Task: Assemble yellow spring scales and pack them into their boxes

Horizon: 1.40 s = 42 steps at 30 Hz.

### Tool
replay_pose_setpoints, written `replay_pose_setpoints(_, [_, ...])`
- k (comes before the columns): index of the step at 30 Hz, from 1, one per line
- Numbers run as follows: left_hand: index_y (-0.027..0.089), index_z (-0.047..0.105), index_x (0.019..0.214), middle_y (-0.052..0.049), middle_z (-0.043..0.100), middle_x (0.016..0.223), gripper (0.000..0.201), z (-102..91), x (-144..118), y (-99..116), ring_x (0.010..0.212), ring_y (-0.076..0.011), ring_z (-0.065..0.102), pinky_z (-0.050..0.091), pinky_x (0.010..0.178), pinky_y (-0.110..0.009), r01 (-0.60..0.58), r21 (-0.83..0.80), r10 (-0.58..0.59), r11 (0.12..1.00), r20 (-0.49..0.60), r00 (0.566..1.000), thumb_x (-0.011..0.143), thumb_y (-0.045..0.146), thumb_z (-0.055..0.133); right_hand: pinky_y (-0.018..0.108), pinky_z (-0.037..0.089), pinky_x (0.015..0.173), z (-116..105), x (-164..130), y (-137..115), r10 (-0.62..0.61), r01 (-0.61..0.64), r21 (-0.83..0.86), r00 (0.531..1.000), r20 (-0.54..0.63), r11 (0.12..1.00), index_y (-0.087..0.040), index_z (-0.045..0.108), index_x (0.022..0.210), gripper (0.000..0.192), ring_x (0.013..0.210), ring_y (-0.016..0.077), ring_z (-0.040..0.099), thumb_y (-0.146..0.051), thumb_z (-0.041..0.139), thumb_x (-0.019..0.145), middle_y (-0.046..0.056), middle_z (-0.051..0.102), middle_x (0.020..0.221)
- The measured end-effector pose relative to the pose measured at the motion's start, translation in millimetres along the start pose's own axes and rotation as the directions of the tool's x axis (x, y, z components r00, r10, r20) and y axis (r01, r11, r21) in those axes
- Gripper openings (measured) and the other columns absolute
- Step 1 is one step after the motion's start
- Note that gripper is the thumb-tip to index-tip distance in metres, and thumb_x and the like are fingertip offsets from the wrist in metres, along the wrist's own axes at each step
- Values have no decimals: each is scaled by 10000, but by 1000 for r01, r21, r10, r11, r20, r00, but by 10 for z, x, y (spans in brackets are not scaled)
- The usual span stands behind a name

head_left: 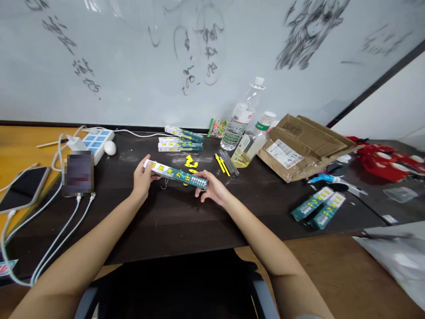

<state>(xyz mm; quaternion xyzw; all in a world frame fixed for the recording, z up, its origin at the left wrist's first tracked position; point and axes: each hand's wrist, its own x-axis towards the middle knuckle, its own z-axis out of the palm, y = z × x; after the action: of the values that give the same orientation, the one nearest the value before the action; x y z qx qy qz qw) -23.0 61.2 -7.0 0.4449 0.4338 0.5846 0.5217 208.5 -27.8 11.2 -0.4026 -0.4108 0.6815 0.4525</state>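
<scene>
A long slim carton [174, 173], white at the left and dark green at the right with yellow lettering, is held level above the dark table. My left hand [142, 180] grips its white end. My right hand [211, 189] has its fingers around the green end. Just behind the carton lie small yellow plastic pieces [190, 162], and a thin metal hook [164, 182] shows below it. Similar cartons [181, 144] are stacked further back. Yellow rods [222, 164] and clear tubes [229, 162] lie to the right of my hands.
Two bottles [239, 119] and a cardboard parcel [299, 148] stand at the back right. Two more cartons [318, 208] lie near scissors [337, 182]. On the left are a power strip [98, 142], phones [25, 188] and white cables [63, 235]. A whiteboard [133, 66] rises behind the table.
</scene>
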Motion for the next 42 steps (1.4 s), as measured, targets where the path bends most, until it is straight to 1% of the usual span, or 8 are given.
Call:
replay_pose_setpoints(5, [252,479,1329,-87,611,1150,550,72,-110,-78,748,-127,638,551,527,-220,-24,-13,24,1000,50,998,820,420,602,130,262,267,48,78,125,-297,289,-78,877,-377,954,-226,429,902,291,375,28,420,-473,534,789,-45,515,771])
replay_pose_setpoints(10, [310,347,1419,-55,628,1086,666,106,-160,-71,805,-133,653,567,576,-220,37,-23,-31,999,195,980,817,416,610,129,174,282,6,99,135,-367,336,-155,792,-488,929,-243,400,899,209,352,10,345,-362,513,770,-63,477,759])
replay_pose_setpoints(14, [271,337,1428,-41,636,936,658,64,-101,-69,698,-114,649,525,505,-190,25,40,-32,999,208,978,836,426,580,151,207,291,-31,78,64,-372,373,-94,802,-467,923,-241,397,924,198,376,30,370,-310,477,756,-48,499,787])
replay_pose_setpoints(20, [204,461,1303,7,558,716,535,-9,-5,-110,555,-95,579,455,424,-165,-49,152,7,987,267,964,838,451,559,223,451,434,-37,45,11,-405,449,-4,801,-441,893,-248,407,996,256,565,101,530,-356,479,776,-20,493,818])
replay_pose_setpoints(25, [191,501,1193,21,525,661,451,4,4,-8,533,-94,537,411,405,-155,-137,155,108,978,179,978,845,478,519,288,531,636,-44,63,59,-390,371,-122,855,-342,920,-296,388,1195,426,824,138,578,-385,511,797,49,450,1219])
replay_pose_setpoints(27, [195,499,1180,28,522,646,436,4,47,49,515,-88,523,411,408,-155,-139,167,120,976,119,986,846,476,508,318,525,757,-49,66,76,-433,355,-266,832,-347,896,-311,368,1250,476,982,167,544,-408,521,810,60,361,1347])
replay_pose_setpoints(33, [187,483,1128,9,543,720,304,-20,474,193,481,-65,503,390,398,-148,-165,233,191,958,-96,977,900,381,427,393,471,898,-61,46,103,-668,356,-634,653,-356,686,-257,342,1316,521,1159,231,440,-383,503,836,113,327,1377])
replay_pose_setpoints(42, [139,480,1139,-77,604,841,297,277,1347,122,574,-149,570,469,556,-276,-181,646,291,741,-67,954,937,311,346,423,434,963,33,-18,175,-713,338,-796,683,-160,502,-242,338,1315,471,1191,227,438,-281,485,869,110,388,1324])
